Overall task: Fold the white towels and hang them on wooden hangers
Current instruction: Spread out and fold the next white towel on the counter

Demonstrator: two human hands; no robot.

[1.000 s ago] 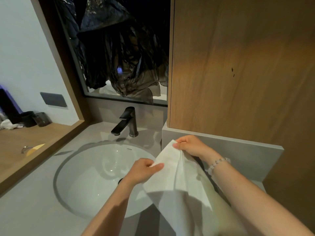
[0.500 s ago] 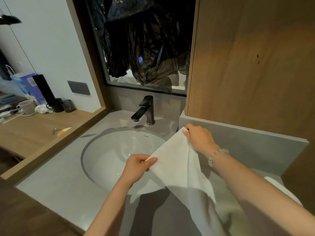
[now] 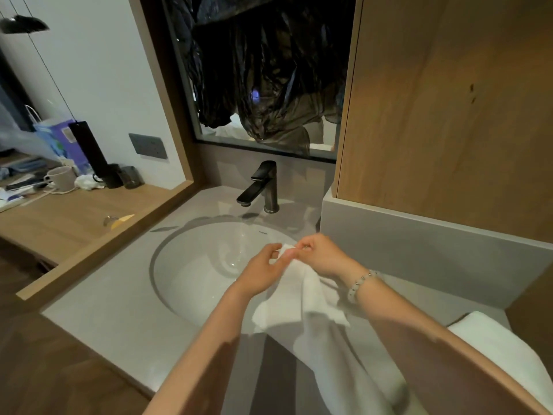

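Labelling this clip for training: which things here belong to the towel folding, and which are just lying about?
Job: white towel, pinched by left hand and right hand; second white towel on the counter.
Lying about: faucet, mug, blue bag.

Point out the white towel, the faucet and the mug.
white towel (image 3: 299, 296), head view, middle of the draped cloth
faucet (image 3: 270, 187), head view, upright body
mug (image 3: 62, 178), head view, side wall
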